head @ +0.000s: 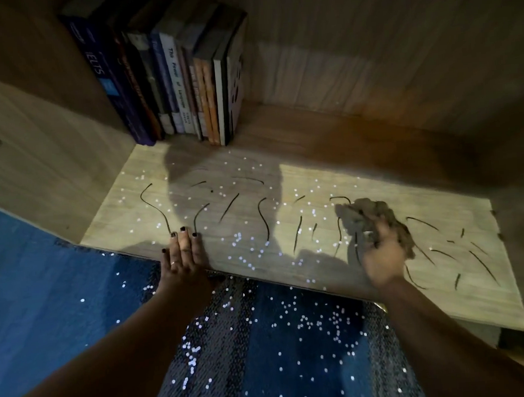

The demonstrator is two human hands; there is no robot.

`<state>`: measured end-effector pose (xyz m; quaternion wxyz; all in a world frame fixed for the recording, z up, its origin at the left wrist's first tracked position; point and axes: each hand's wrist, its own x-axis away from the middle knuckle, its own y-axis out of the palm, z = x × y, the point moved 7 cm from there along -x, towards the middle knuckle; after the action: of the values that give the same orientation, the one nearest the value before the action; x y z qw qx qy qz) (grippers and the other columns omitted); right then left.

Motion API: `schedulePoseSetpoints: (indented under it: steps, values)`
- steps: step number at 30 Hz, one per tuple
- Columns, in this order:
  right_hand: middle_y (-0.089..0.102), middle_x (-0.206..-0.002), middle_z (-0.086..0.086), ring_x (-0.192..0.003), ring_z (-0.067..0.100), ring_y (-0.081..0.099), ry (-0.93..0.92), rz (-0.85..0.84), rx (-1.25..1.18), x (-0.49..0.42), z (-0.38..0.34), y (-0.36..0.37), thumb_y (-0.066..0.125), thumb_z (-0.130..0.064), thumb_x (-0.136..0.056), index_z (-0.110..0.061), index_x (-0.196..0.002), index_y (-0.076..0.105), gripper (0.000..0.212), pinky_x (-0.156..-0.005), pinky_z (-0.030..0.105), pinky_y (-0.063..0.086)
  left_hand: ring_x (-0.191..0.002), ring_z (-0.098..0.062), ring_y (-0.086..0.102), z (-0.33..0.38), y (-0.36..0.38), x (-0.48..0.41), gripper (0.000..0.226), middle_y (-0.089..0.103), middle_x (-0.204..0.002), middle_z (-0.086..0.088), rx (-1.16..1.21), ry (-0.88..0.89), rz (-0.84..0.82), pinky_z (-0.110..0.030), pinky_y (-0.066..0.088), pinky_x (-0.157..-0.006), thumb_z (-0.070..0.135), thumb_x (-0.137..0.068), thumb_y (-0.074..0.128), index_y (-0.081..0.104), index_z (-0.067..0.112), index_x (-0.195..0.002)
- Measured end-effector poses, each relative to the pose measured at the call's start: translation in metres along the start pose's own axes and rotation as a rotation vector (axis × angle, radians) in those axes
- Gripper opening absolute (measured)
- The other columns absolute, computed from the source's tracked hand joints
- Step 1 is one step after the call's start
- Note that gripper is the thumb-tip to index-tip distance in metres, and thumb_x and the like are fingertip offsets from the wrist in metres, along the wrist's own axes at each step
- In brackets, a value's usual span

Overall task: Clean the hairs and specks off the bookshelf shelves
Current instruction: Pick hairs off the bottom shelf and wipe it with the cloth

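- On the lit front half of the shelf point(465, 292) lie the task's things: long dark hairs point(297, 234) scattered across its width and tiny white specks point(237, 238), thickest near the middle front edge.
- Both look nearly weightless. The hairs are limp and likely to cling or roll under a wipe; the specks are loose and would probably skitter off the edge, where many already dot the blue floor point(264, 337).
- Neither suits pinching one by one; I judge they are best gathered with the cloth point(376, 213), pressed flat and drawn in one direction into a pile.
- The cloth is soft, crumpled and light. The right hand point(382, 258), blurred, has its fingers curled round the bunch, right of centre on the shelf.
- The left hand point(183, 259) rests flat on the front edge, fingers point(184, 242) straight and together, holding nothing.
- Books point(178, 80) stand at the back left; debris near their feet will need a careful reach.
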<state>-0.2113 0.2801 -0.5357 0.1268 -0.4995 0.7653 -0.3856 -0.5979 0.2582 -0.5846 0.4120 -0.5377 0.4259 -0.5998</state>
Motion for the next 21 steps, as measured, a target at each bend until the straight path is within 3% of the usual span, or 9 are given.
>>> schedulePoseSetpoints:
  steps: [2,3,5,8,11,13,15,18,21]
  values:
    - [0.041,-0.149,0.001,-0.131,0.030,0.044,-0.077,-0.116,0.029,0.011,-0.011,0.024,0.058,-0.019,-0.091,-0.064,-0.127,0.035,0.062,-0.107,0.048,0.041,-0.137,-0.058,0.024,0.000,-0.002,0.001,0.097,0.021,-0.150,-0.041,-0.006,0.022,0.039,-0.063,0.007,-0.114,0.067,-0.093,0.005,0.020,-0.012,-0.147]
    - [0.031,-0.154,-0.007,-0.139,0.024,0.033,-0.134,-0.168,0.022,0.022,-0.017,0.034,0.061,-0.014,-0.089,-0.066,-0.124,0.036,0.068,-0.112,0.047,0.034,-0.138,-0.058,0.022,0.000,-0.003,-0.001,0.092,0.019,-0.151,-0.040,-0.006,0.036,0.080,-0.063,0.008,-0.114,0.064,-0.094,0.011,0.018,-0.010,-0.147]
    - [0.018,-0.152,-0.019,-0.144,0.013,0.017,-0.292,-0.232,0.008,0.053,-0.035,0.046,0.065,-0.006,-0.085,-0.054,-0.128,0.046,0.067,-0.116,0.043,0.027,-0.137,-0.059,0.024,-0.001,-0.006,-0.007,0.093,0.021,-0.151,-0.040,-0.038,0.052,0.101,-0.068,0.020,-0.108,0.060,-0.087,0.040,0.019,-0.008,-0.147]
    - [0.027,-0.146,-0.023,-0.138,0.004,0.031,-0.485,-0.355,-0.054,0.107,-0.053,0.057,0.058,0.003,-0.087,-0.042,-0.128,0.053,0.062,-0.110,0.027,0.038,-0.135,-0.060,0.027,0.000,-0.009,-0.011,0.113,0.024,-0.150,-0.039,-0.042,0.081,0.139,-0.070,0.024,-0.104,0.048,-0.066,0.078,0.021,-0.007,-0.147]
    - [0.032,-0.139,-0.027,-0.127,-0.013,0.036,-0.539,-0.389,-0.157,0.135,-0.062,0.044,0.056,0.010,-0.085,-0.042,-0.122,0.057,0.064,-0.103,0.009,0.034,-0.134,-0.061,0.030,-0.001,-0.006,-0.011,0.115,0.025,-0.149,-0.040,-0.008,0.081,0.117,-0.072,0.026,-0.102,0.043,-0.061,0.084,0.026,-0.008,-0.146]
    - [0.051,-0.124,-0.027,-0.114,-0.008,0.051,-0.428,-0.346,-0.236,0.128,-0.066,0.025,0.051,0.009,-0.088,-0.052,-0.115,0.056,0.066,-0.094,0.014,0.046,-0.132,-0.061,0.032,-0.002,-0.004,-0.012,0.110,0.027,-0.148,-0.040,0.003,0.067,0.098,-0.073,0.028,-0.101,0.044,-0.062,0.081,0.032,-0.009,-0.145]
    - [0.063,-0.111,-0.022,-0.107,0.006,0.060,-0.225,-0.313,-0.432,0.099,-0.059,0.006,0.052,-0.006,-0.092,-0.053,-0.111,0.057,0.051,-0.087,0.027,0.054,-0.133,-0.061,0.032,-0.003,-0.005,-0.011,0.099,0.025,-0.149,-0.039,0.007,0.066,0.113,-0.074,0.030,-0.100,0.051,-0.072,0.062,0.032,-0.009,-0.145]
    - [0.064,-0.120,0.005,-0.103,0.027,0.061,-0.186,-0.089,-0.515,0.034,-0.048,-0.036,0.055,-0.008,-0.093,-0.041,-0.120,0.058,0.043,-0.076,0.027,0.054,-0.135,-0.060,0.028,0.000,-0.005,-0.010,0.093,0.024,-0.151,-0.038,0.024,0.069,0.099,-0.073,0.028,-0.102,0.055,-0.078,0.037,0.032,-0.009,-0.145]
    - [0.060,-0.127,0.016,-0.114,0.028,0.058,-0.163,0.092,-0.373,-0.026,-0.038,-0.057,0.054,-0.021,-0.096,-0.019,-0.132,0.053,0.036,-0.091,0.031,0.050,-0.138,-0.057,0.025,-0.001,-0.007,-0.013,0.096,0.023,-0.153,-0.036,0.012,0.106,0.196,-0.067,0.019,-0.109,0.064,-0.083,0.031,0.029,-0.007,-0.147]
